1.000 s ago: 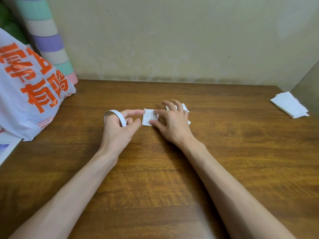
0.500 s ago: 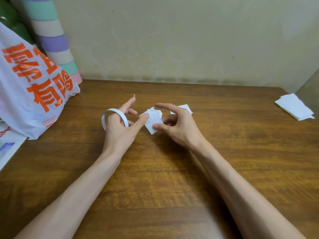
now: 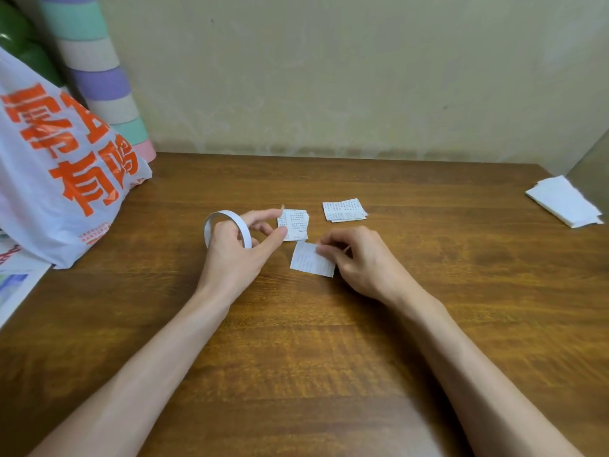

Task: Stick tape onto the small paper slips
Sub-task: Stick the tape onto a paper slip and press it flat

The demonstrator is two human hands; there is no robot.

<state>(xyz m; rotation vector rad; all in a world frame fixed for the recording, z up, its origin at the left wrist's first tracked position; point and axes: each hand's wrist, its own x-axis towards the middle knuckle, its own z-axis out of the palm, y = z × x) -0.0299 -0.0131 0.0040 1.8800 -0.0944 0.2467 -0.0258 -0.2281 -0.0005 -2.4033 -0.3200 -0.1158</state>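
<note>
A thin white tape roll [image 3: 226,229] is looped round my left hand [image 3: 237,252], which also pinches a small stack of printed paper slips [image 3: 294,224] between thumb and forefinger. My right hand [image 3: 359,258] pinches the right edge of a single white slip [image 3: 309,259], which is tilted just above the wooden table [image 3: 296,341]. A second small pile of printed slips [image 3: 344,210] lies flat on the table behind my right hand.
A white plastic bag with orange characters [image 3: 56,179] fills the left side. Behind it stands a striped pastel roll [image 3: 99,84] against the wall. A stack of white paper [image 3: 565,201] lies at the far right edge.
My right hand has pulled one slip off the stack and moved it down and to the right. My left hand keeps the stack and the tape roll. The rear pile is now uncovered.
</note>
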